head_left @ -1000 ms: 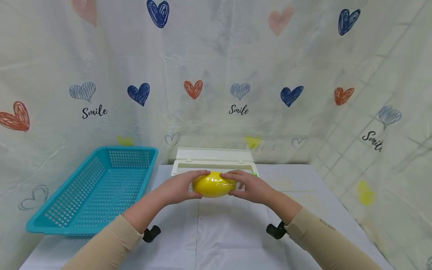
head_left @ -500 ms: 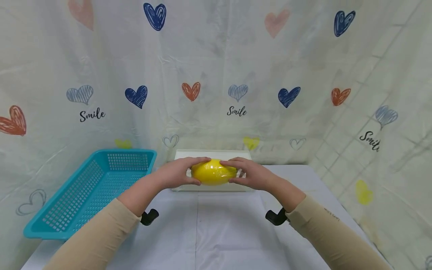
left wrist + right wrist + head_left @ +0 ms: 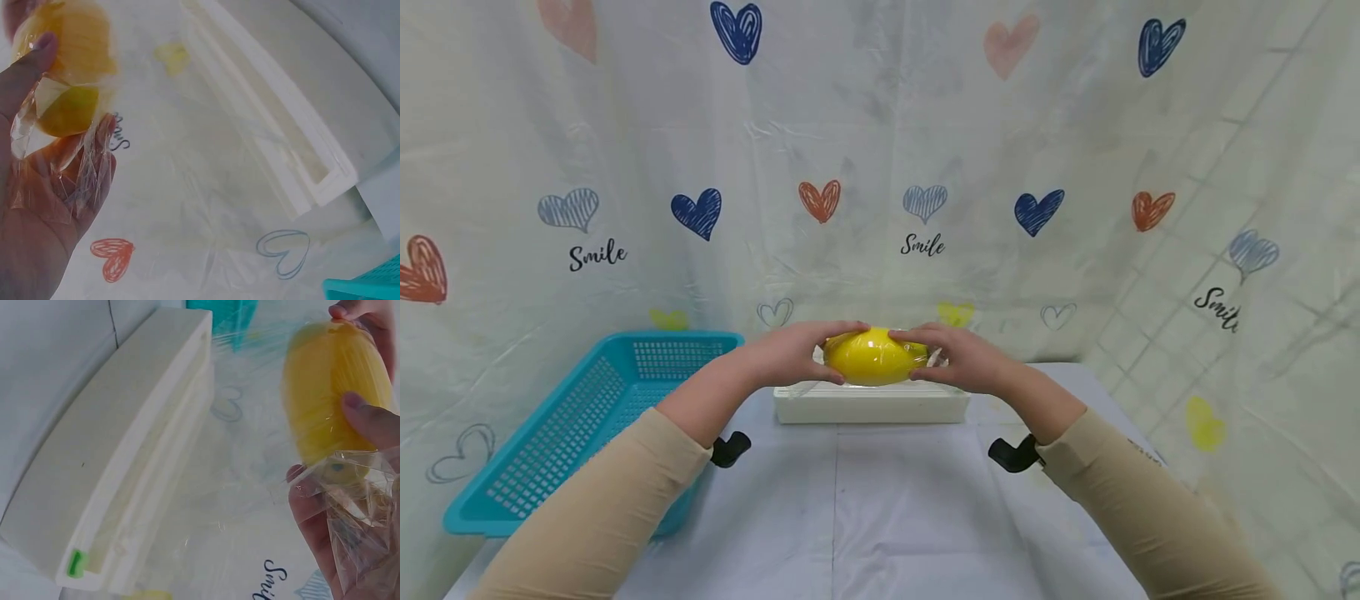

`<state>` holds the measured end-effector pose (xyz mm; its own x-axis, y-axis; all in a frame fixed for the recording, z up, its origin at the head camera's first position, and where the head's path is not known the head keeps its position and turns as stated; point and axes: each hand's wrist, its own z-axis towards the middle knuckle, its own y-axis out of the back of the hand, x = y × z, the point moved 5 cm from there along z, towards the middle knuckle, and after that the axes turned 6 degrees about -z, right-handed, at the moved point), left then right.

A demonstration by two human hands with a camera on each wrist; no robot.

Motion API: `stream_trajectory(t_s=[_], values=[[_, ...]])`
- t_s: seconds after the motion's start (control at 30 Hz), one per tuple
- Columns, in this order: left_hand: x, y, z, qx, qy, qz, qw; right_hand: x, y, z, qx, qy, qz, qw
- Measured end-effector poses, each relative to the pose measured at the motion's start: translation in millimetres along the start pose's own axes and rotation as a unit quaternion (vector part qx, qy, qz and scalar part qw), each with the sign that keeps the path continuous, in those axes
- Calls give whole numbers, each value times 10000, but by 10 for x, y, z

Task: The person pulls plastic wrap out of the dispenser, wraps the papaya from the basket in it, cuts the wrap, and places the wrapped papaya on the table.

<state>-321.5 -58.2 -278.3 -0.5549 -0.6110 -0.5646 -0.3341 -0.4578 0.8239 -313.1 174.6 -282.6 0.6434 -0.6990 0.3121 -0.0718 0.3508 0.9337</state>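
In the head view, both hands hold a yellow oval fruit (image 3: 871, 358) wrapped in shiny cling film. My left hand (image 3: 790, 357) grips one end, my right hand (image 3: 966, 358) the other, thumbs on the near side. The fruit hovers above a white cling film dispenser (image 3: 872, 406), overlapping its upper part. Clear film (image 3: 250, 434) stretches between fruit and dispenser in the right wrist view. Crumpled film (image 3: 69, 181) bunches over the left palm in the left wrist view, and more (image 3: 365, 519) over the right palm in the right wrist view.
A turquoise perforated basket (image 3: 568, 433) stands on the left of the white-covered table (image 3: 917, 508). A small green piece (image 3: 77, 563) sits at one end of the dispenser. Behind rises a curtain (image 3: 865, 125) printed with hearts and "Smile".
Both hands have raised the yellow fruit together, from in front of the dispenser to above it. The dispenser's front face now shows below the hands. The grip at both ends stays the same.
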Motion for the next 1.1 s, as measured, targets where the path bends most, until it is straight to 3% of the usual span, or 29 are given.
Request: stream_trajectory(t_s=[0.27,0.43,0.8,0.97,1.1], values=[[-64,167,55,43,-96,-69,9999,53,172,42,-136,40,9,9999],[-126,258,47,15,14,-144,9999,93,252,62,-148,16,-15,9999],[-267,423,28,34,-13,256,9997,158,410,83,-188,-139,-19,9997],[-318,440,-10,71,5,338,9994,211,448,57,-115,-137,57,9998],[-329,371,-75,191,-24,210,9996,237,406,6,84,-135,108,9998]])
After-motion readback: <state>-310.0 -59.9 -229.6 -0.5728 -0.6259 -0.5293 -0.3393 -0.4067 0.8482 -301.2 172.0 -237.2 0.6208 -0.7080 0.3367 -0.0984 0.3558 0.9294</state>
